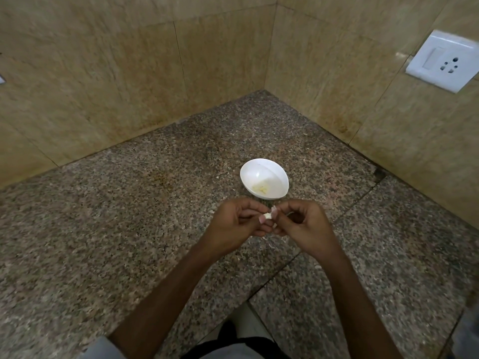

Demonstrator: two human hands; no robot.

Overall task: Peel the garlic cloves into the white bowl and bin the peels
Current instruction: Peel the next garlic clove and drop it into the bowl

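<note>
Granite, speckled brown and grey, makes the counter [116,229] that runs into a corner of beige wall tiles. Left of centre, the left hand [233,224] hangs over it with fingers curled, thumb and forefinger pinching one end of a garlic clove [267,216]. The clove is held in the air between the two hands, its long axis roughly left to right, though it is small and half covered, so I judge that loosely. Straight beyond it, farther from the person, the white bowl [261,169] stands upright on the counter, apart from both hands, with a few pale peeled pieces [260,189] in its bottom. The right hand [303,224] meets the clove from the other side, fingers curled, thumb and fingertip nipping its right end as if to lift skin. Both hands lie about equally near the bowl, so a peeled clove needs only a short forward drop. A pale fleck [263,238] on the counter under the hands may be peel. High on the right wall sits a white socket plate [443,60]. No bin shows.
</note>
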